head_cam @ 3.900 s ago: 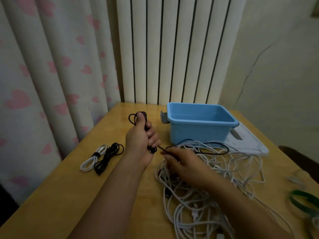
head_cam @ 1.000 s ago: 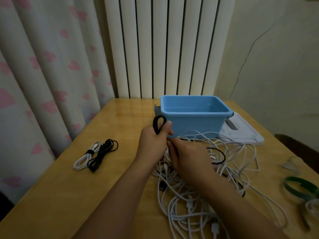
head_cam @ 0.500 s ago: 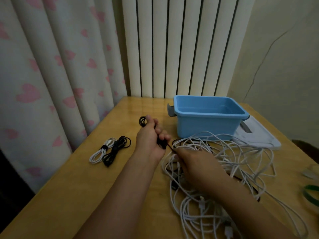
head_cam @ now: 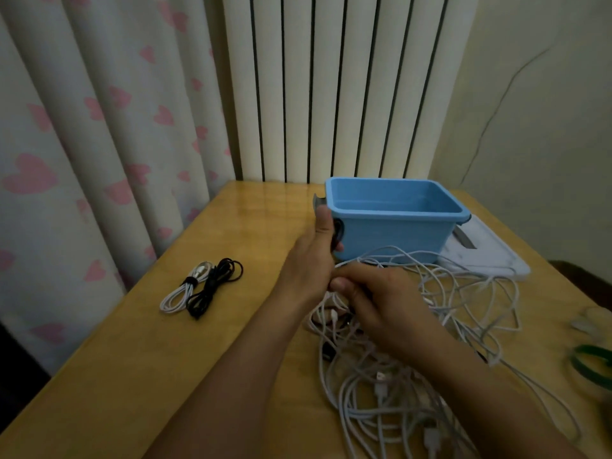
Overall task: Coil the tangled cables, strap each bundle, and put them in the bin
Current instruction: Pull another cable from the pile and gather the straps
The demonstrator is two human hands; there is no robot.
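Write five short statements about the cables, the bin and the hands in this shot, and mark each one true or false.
1. The blue bin holds two strapped bundles. False: nothing shows inside it; the white bundle and black bundle lie on the table, left of the hands.
2. The left hand has a black cable coil in its grip. True.
3. The right hand rests flat on bare table. False: its fingers are curled, working at the base of the coil above the tangled white cables.
4. The bin's white lid lies flat beside the bin. True.
5. A green strap lies at the right edge. True.
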